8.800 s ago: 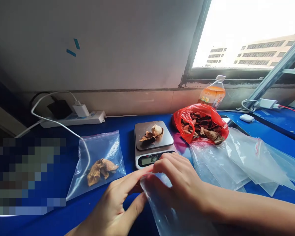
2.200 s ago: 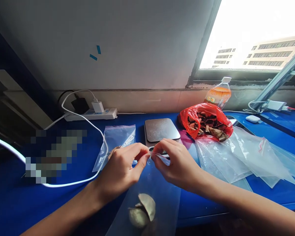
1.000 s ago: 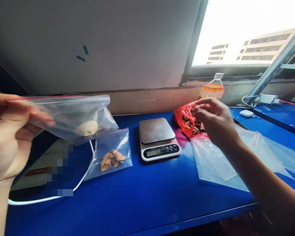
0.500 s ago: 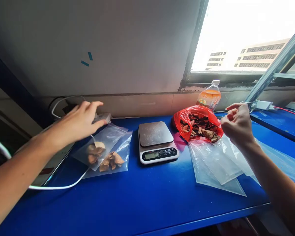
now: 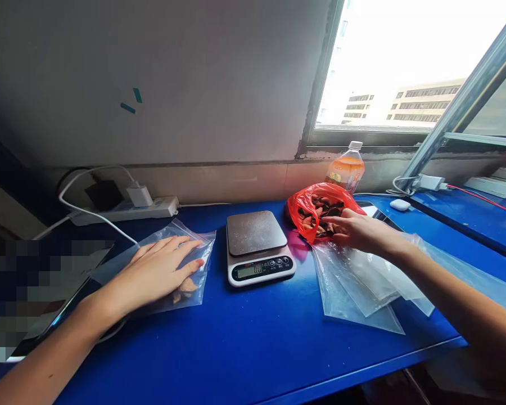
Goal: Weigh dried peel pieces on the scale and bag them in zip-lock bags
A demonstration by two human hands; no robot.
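My left hand (image 5: 162, 264) lies flat with spread fingers on the clear zip bags (image 5: 206, 253) at the left. Some brown dried slices (image 5: 187, 287) show through the plastic beside the thumb; the rest are hidden under the palm. My right hand (image 5: 365, 230) reaches over the rim of a red plastic bag (image 5: 297, 205), its fingers stretched out among the dark dried slices (image 5: 326, 203) inside. Between the hands stands a kitchen scale (image 5: 257, 236) with a bare metal plate and a lit display. Flat clear bags (image 5: 341, 298) lie under my right forearm.
Behind the red bag stands a bottle of orange drink (image 5: 346, 169). A power strip (image 5: 162, 208) with a plugged-in charger and white cables runs along the wall. Under the window sit a white earbud case (image 5: 400, 205) and a slanted metal frame (image 5: 430, 124).
My left hand has come down from the air onto the zip bags. My right hand has moved left from beside the red bag into its mouth, its fingers uncurling. The view has shifted slightly.
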